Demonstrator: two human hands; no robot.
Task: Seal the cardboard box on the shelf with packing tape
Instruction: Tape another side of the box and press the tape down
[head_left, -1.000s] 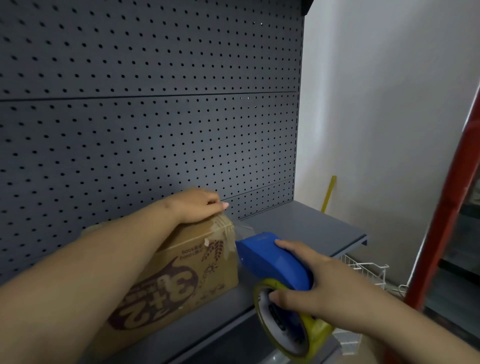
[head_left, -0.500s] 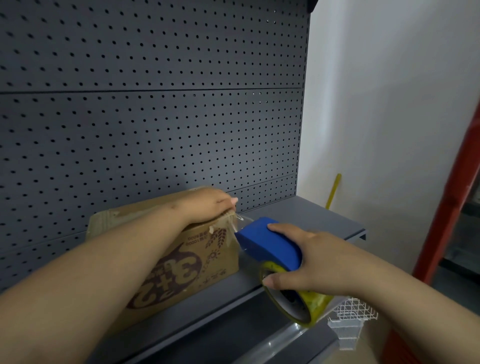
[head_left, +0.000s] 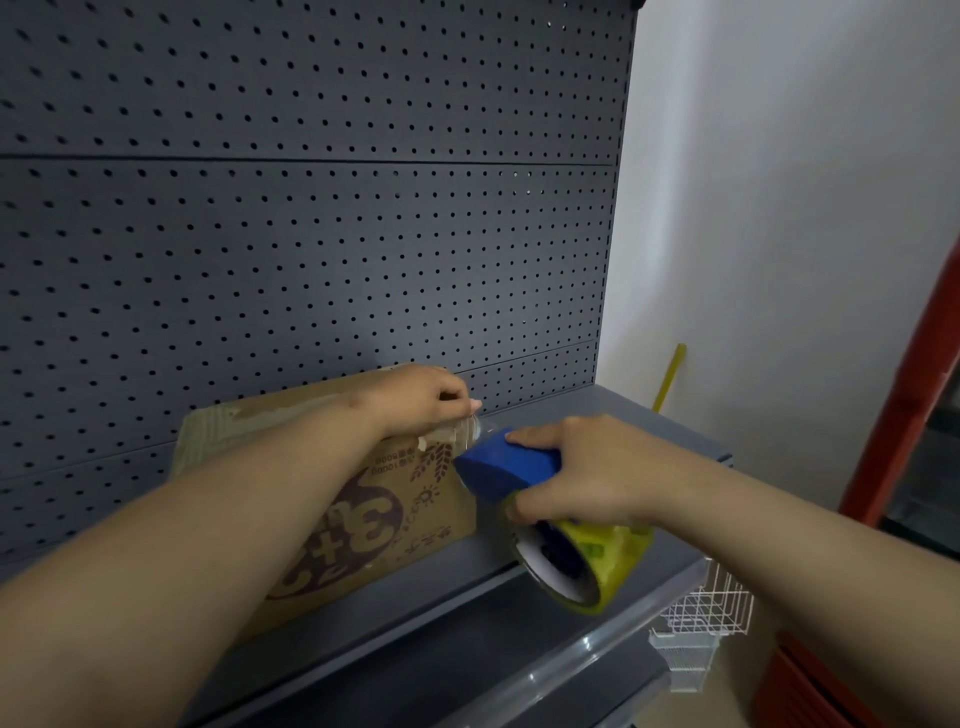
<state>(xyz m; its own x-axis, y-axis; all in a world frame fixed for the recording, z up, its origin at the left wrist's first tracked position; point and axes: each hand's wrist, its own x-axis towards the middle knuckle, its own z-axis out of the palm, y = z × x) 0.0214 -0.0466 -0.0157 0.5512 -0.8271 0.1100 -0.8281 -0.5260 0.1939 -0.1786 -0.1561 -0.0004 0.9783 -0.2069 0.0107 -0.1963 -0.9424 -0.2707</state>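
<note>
A brown cardboard box with purple print stands on the grey shelf, close to the pegboard. My left hand presses on the box's top right corner, fingers curled over the clear tape end there. My right hand grips a blue tape dispenser carrying a yellow-cored tape roll. The dispenser's nose touches the box's upper right edge, just below my left fingers. A short stretch of clear tape runs between them.
A dark perforated pegboard backs the shelf. A white wall is to the right, with a yellow stick leaning on it. A red post stands far right. A white wire basket hangs below the shelf's front edge.
My right hand has brought the dispenser up and in against the box's top right edge. My left hand stays on the corner. The view has shifted so more of the box top shows.
</note>
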